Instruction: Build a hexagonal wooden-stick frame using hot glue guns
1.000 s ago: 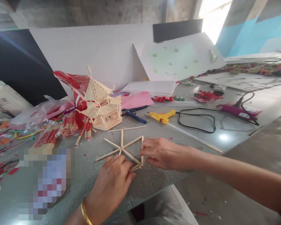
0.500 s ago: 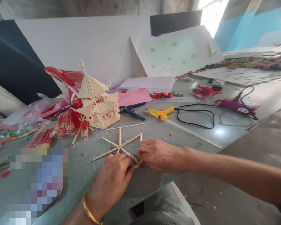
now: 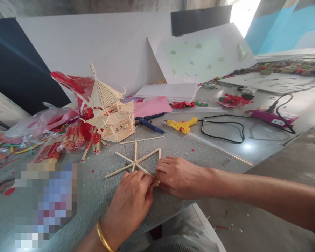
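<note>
Wooden spoke frame (image 3: 134,163) beneath two hands

Lying on the gray table (image 3: 94,196), radiating from a central joint. Curling the right hand (image 3: 178,176) at its near right corner, with fingers bunched together; bending the left hand (image 3: 133,190) over the near spokes, with fingers together. Hiding the fingertips, leaving any clamping impossible to tell. Facing a loose stick (image 3: 141,140), then a stick pagoda (image 3: 118,120), blue pliers (image 3: 151,125) and yellow glue gun (image 3: 183,125).
</note>
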Tool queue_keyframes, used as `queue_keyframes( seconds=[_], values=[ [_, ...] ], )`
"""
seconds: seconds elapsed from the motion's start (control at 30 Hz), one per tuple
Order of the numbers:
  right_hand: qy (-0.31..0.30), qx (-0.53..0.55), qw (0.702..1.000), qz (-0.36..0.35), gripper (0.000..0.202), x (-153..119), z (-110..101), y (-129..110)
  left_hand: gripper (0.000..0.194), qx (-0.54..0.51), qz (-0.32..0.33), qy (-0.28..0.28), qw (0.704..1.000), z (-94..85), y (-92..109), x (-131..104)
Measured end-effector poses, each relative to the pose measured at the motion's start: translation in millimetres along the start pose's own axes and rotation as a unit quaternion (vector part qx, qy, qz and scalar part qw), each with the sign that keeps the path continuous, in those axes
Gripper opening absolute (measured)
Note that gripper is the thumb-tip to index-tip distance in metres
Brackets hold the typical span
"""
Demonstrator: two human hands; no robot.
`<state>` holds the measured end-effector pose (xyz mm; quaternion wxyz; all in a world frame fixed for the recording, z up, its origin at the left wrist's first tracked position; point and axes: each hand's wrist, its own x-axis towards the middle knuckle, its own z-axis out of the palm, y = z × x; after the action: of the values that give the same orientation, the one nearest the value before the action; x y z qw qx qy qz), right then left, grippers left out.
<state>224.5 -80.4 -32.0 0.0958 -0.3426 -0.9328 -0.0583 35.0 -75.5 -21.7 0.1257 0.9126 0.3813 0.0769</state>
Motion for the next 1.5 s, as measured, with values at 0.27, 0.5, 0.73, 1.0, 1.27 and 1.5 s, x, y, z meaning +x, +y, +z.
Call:
queue_keyframes(
  seconds=[0.27, 0.5, 0.73, 1.0, 1.27, 1.5],
  values=[
    [-0.01, -0.005, 0.999, -0.039, 0.025, 1, -2, 4, 0.017, 0.007, 0.002, 0.027, 1.0, 5.3, 0, 1],
    [-0.027, -0.029, 0.997, -0.073, 0.019, 4, -1, 6, 0.017, -0.001, 0.022, 0.058, 0.998, 9.5, 0, -2],
    [-0.04, -0.033, 0.996, -0.071, 0.021, 7, -2, 3, 0.017, 0.011, 0.025, 0.066, 0.997, 10.2, 2, -3],
    [-0.076, -0.03, 0.996, -0.042, 0.022, 4, -12, -1, 0.017, 0.036, 0.015, 0.044, 0.998, 4.6, 6, -4],
    [-0.023, -0.002, 1.0, -0.001, 0.018, -3, -17, -1, 0.02, 0.019, 0.004, 0.025, 0.999, -1.9, 8, -7],
    [0.108, 0.045, 0.992, 0.04, 0.025, -17, -52, 14, 0.018, -0.02, 0.005, 0.196, 0.98, -54.5, -21, -20]
  ],
)
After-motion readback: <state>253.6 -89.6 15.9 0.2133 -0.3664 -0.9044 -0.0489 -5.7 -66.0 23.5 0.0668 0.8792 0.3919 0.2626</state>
